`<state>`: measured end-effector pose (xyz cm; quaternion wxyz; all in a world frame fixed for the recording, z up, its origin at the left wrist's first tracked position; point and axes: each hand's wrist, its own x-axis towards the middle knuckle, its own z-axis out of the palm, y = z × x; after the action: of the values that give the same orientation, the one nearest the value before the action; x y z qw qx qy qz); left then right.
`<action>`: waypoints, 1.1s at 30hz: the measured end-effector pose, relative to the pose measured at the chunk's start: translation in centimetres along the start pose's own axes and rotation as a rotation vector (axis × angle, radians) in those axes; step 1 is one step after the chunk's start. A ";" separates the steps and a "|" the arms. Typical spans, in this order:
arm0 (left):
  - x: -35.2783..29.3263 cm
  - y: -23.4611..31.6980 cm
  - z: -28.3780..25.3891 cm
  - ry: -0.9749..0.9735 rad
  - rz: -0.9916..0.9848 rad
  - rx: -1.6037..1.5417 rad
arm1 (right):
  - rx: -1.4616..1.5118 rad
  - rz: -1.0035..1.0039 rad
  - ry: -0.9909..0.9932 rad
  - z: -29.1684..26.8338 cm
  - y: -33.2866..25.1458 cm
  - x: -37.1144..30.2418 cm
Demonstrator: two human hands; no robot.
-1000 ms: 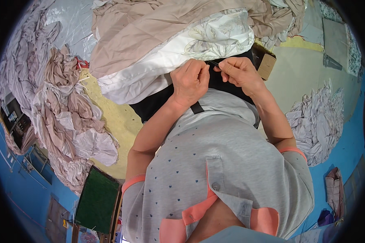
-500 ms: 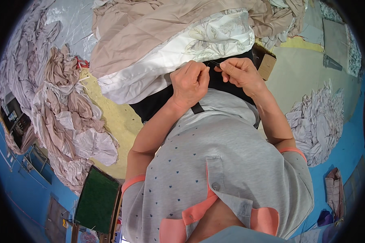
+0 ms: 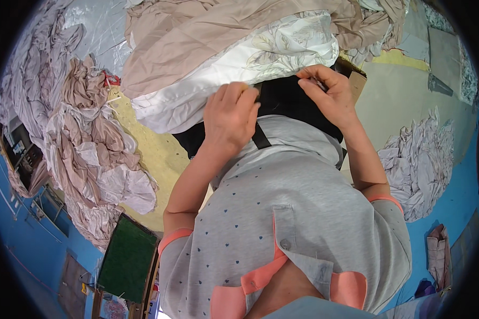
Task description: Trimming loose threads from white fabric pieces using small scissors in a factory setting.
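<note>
My left hand (image 3: 230,118) is held over my lap, its fingers curled and pressed together; what they hold, if anything, is hidden. A short black strap (image 3: 261,136) runs beside its wrist over my grey shirt. My right hand (image 3: 331,95) is closed around a small, slim dark object (image 3: 318,83), mostly covered by the fingers, so its kind is unclear. Just beyond both hands lies a large fabric piece, with a white leaf-printed part (image 3: 282,48) and a plain beige part (image 3: 181,58). Black cloth (image 3: 285,101) covers my lap between the hands.
Crumpled beige and white fabric (image 3: 93,154) is heaped on the left, with a pale grey-lilac heap (image 3: 418,165) on the right. A cardboard box (image 3: 358,85) stands by my right hand. A green-topped stand (image 3: 123,258) is at lower left, above a blue floor (image 3: 32,266).
My hands have moved apart: the left went left and slightly down, the right moved a little right and up. The dark object in the right hand shows more now.
</note>
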<state>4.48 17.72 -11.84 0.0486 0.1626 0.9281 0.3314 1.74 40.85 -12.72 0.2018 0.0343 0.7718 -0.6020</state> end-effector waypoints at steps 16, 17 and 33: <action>5.9 -3.7 1.4 -0.446 -0.463 -0.731 | 0.111 0.125 0.056 4.3 0.5 0.0; 5.6 -3.5 1.4 -0.409 -0.473 -0.796 | 0.110 0.126 0.057 4.4 0.5 0.0; 4.1 -2.0 1.9 -0.195 -0.502 -0.945 | 0.413 0.255 0.072 5.7 0.3 -0.4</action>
<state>0.42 18.79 -14.57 0.2800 -0.0734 0.6797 0.6740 3.69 35.61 -13.93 0.2373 0.1935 0.6284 -0.7151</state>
